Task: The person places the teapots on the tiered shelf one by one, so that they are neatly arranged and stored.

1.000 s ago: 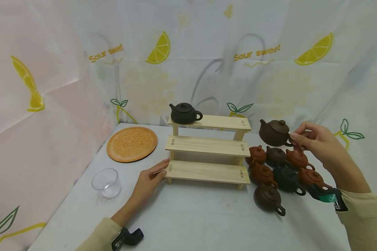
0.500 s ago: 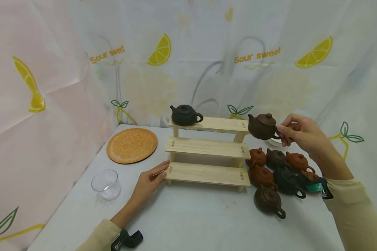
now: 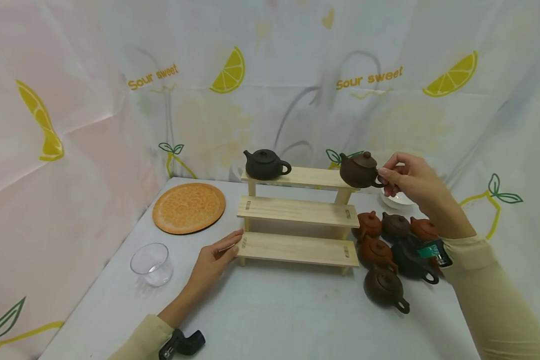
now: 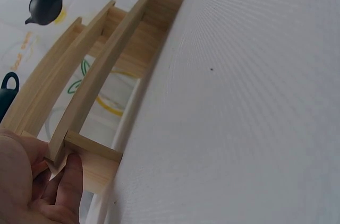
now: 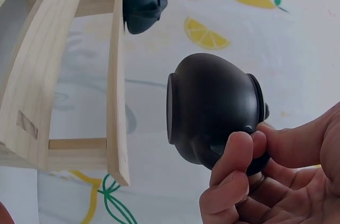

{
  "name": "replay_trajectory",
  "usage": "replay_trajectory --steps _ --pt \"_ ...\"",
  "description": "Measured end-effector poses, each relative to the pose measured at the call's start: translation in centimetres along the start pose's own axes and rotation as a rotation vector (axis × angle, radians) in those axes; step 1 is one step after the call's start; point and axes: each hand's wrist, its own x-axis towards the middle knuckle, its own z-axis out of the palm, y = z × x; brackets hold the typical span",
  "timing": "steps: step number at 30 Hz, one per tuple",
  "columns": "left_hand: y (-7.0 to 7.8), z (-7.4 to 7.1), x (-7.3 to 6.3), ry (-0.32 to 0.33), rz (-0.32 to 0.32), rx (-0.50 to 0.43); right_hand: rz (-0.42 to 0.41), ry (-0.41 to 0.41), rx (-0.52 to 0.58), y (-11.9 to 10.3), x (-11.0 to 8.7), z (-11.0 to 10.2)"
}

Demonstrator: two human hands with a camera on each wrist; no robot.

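My right hand (image 3: pixel 409 177) pinches a dark brown teapot (image 3: pixel 359 171) by its handle. The teapot is level, spout to the left, at the right end of the top board of a three-step wooden stand (image 3: pixel 297 210); the right wrist view shows a gap between its base (image 5: pixel 170 108) and the board. At the top board's left end sits a black teapot (image 3: pixel 264 165). My left hand (image 3: pixel 212 259) grips the left end of the lowest board, thumb above and fingers (image 4: pixel 70 184) curled beneath in the left wrist view.
Right of the stand, several red-brown, brown and black teapots (image 3: pixel 384 286) crowd together, partly hidden by the right forearm. Behind them lies a white dish (image 3: pixel 396 200). On the left are a round orange-patterned mat (image 3: pixel 189 207) and a clear cup (image 3: pixel 153 265). Printed cloth hangs behind.
My right hand has carried the brown teapot left and upward, from above the teapot cluster to the top board's right end. The white dish has come into sight. My left hand stays put.
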Motion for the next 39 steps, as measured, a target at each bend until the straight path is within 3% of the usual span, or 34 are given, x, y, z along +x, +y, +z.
replay_trajectory --steps 15,39 --pt "-0.1 -0.2 -0.1 0.005 -0.005 0.022 0.021 -0.008 0.063 -1.3 3.1 2.8" --pt "-0.2 -0.1 0.0 -0.002 -0.018 0.003 -0.018 0.014 0.076 -0.3 5.8 7.4"
